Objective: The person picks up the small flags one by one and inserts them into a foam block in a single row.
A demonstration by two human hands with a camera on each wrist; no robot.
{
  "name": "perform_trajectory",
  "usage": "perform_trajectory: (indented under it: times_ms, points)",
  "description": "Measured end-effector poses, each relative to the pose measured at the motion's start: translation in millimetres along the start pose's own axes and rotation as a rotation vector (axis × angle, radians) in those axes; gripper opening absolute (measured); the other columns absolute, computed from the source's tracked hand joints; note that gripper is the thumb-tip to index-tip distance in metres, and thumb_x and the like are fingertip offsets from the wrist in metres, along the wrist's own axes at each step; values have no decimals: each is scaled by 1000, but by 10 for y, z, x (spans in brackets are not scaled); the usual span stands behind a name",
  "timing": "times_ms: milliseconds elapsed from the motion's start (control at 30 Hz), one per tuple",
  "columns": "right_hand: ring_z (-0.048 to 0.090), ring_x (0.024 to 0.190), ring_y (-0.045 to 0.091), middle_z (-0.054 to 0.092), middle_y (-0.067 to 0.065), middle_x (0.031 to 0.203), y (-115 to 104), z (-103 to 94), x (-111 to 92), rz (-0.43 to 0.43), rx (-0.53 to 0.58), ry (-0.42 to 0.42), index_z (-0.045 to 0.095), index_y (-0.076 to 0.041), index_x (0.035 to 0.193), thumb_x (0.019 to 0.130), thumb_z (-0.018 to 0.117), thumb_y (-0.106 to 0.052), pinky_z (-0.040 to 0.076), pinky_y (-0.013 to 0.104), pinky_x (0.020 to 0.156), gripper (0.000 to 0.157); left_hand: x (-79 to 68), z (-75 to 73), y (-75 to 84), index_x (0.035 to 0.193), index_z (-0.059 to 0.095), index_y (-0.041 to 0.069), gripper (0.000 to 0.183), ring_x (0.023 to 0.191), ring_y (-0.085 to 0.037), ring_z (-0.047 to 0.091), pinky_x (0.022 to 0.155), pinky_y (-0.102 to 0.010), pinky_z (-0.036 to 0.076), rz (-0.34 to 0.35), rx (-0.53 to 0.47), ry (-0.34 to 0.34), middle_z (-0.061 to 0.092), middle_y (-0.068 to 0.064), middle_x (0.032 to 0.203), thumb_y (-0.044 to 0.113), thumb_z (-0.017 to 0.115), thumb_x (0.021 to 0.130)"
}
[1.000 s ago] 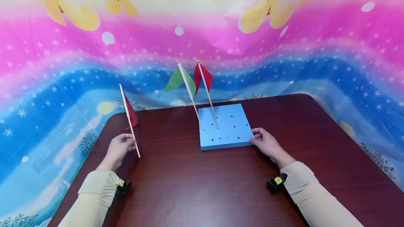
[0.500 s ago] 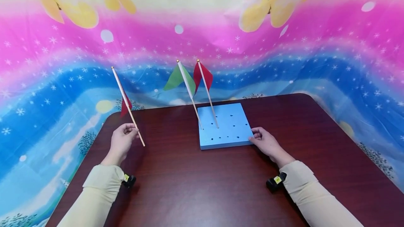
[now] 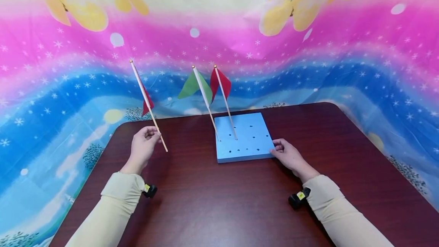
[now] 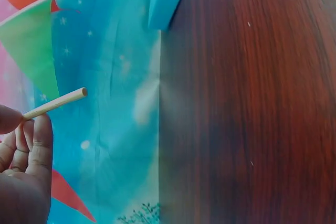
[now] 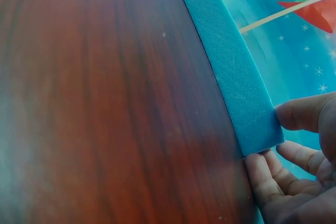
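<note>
Thumb and fingertips of my left hand (image 3: 143, 146) pinch the lower stick of a small red flag (image 3: 147, 100), held above the table's left side. The stick leans, gold tip up and to the left; its bare lower end (image 4: 79, 94) juts past the fingers in the left wrist view. My right hand (image 3: 289, 155) grips the near right corner of a blue board (image 3: 245, 157), thumb at the top edge (image 5: 278, 111) and fingers against the side. Several small holes dot the board. A green flag (image 3: 196, 85) and a second red flag (image 3: 222, 83) stand in it, tilted left.
The dark red-brown wooden table (image 3: 212, 197) has rounded far corners. Behind it hangs a printed backdrop cloth (image 3: 164, 45) in pink and blue. A small black device (image 3: 149, 190) is strapped at the left cuff, another black device (image 3: 297, 200) at the right.
My left hand has risen and moved right toward the board, carrying its red flag along. The right hand stays at the board's corner, and the board with its two flags has not moved.
</note>
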State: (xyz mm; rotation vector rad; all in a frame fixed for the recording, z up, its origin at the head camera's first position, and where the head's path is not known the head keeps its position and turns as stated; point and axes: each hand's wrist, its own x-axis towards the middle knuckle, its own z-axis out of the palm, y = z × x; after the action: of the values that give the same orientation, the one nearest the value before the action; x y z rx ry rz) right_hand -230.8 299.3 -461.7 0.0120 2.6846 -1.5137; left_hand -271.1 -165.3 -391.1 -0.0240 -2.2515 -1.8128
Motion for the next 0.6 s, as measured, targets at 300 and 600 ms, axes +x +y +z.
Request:
perform_trajectory:
  times_ms: [300,600]
  points:
    - [55,109,35,54,21,122,23,-11,31,-6,10,-2,44,7,144,104,60,-14,48,44,94,48,-38,141,91,113,57,-13,14,75,-3,63,74,-20,56,27,-59,-16,60,0,88,-11,55,99]
    - [54,109,36,54,22,122,10,-4,19,-3,7,-3,45,8,144,104,62,-15,48,44,93,49,-75,362,166,110,58,-12,12,77,-4,63,74,-22,57,77,-129,-13,60,-1,89,-14,56,98]
